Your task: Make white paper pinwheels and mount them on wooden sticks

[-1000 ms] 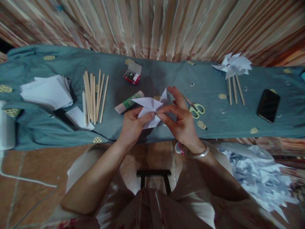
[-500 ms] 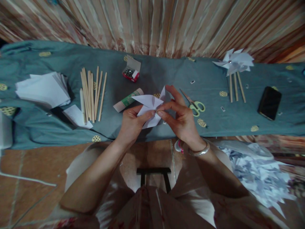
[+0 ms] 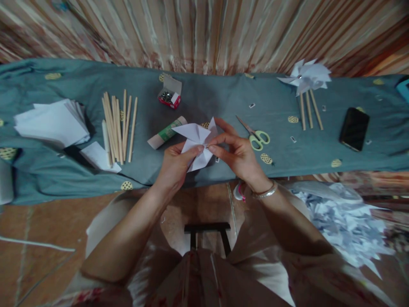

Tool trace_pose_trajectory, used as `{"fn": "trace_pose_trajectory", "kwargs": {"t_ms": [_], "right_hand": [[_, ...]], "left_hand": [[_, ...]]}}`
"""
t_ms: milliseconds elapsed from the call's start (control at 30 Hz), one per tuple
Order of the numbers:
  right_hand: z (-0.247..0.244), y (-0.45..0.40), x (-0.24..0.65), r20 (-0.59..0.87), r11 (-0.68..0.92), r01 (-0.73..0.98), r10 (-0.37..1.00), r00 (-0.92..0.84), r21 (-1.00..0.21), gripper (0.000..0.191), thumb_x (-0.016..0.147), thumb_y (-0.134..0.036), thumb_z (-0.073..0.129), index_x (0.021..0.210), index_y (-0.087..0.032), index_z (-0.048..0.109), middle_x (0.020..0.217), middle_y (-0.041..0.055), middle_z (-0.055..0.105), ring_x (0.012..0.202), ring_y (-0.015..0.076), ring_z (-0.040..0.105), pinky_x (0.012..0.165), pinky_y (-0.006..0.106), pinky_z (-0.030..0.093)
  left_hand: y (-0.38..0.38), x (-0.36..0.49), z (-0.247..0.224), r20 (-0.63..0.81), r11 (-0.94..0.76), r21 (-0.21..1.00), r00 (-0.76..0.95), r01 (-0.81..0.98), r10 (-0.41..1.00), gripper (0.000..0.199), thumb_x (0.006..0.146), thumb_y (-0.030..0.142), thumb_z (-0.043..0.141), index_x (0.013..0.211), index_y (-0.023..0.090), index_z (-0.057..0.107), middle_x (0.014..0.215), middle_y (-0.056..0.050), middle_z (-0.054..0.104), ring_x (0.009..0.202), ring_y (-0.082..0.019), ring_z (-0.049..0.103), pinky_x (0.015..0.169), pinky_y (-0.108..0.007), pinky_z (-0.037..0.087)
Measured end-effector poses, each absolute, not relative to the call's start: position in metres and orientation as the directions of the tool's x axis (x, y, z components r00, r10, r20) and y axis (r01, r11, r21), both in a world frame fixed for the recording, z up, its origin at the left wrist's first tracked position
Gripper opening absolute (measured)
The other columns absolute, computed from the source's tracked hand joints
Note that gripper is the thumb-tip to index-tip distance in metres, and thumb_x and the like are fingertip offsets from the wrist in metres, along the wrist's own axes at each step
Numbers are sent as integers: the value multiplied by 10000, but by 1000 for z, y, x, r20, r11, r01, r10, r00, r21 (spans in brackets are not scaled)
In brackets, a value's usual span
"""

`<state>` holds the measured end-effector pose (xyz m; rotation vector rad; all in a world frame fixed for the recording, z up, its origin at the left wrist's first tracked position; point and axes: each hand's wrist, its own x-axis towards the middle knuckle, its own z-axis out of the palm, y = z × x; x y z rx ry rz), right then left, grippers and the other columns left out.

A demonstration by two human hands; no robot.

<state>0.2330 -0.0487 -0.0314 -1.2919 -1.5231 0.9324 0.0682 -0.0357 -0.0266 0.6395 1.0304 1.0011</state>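
A white paper pinwheel (image 3: 198, 135) with folded blades is held over the table's near edge. My left hand (image 3: 175, 165) grips its left side, thumb near the centre. The thumb and index finger of my right hand (image 3: 238, 154) pinch at the pinwheel's centre, where a small shiny pin head shows. A glue stick (image 3: 166, 133) with a green label lies just beyond my left hand. Scissors (image 3: 254, 134) with light green handles rest to the right of the pinwheel. An open red box (image 3: 170, 94) of metal pins sits farther back.
On the left are a stack of white paper (image 3: 53, 123), a loose sheet (image 3: 98, 156) and several wooden sticks (image 3: 116, 128). Finished pinwheels on sticks (image 3: 311, 76) and a black phone (image 3: 354, 129) lie at right. A bag of paper pinwheels (image 3: 345, 221) stands below right.
The view has shifted slightly, so the table items appear a little farther left. Both hands still hold the pinwheel, and the raised fingers of my right hand have come down a little.
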Motion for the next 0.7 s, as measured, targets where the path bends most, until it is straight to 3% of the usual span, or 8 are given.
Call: {"fn": "trace_pose_trajectory", "kwargs": {"t_ms": [200,467,700], "right_hand": [[-36,-50,235,201,203,213,979,-33,-956,100,800,-378,762,832,-285,742,1419,-3,596,1431,234,441,1222,431,336],[-33,-58,236,261,263,257,964,-45,-930,32,821,-300,753,835,-272,749,1457,-8,559,1444,224,423,1220,402,331],[-36,-61,237,287,283,253,958,-24,-925,77,824,-352,756,816,-276,753,1398,-4,604,1427,232,446,1196,421,342]], "left_hand": [[-38,68,-29,-355,399,845,186,-356,916,207,583,274,863,747,172,789,750,-18,757,620,-116,608,619,-227,478],[-41,66,-32,-270,317,908,196,-274,943,200,629,314,860,759,178,794,753,-23,750,624,-129,604,603,-242,478],[-43,67,-33,-240,283,926,190,-249,952,225,616,322,873,740,158,783,716,-10,726,617,-117,593,605,-231,464]]}}
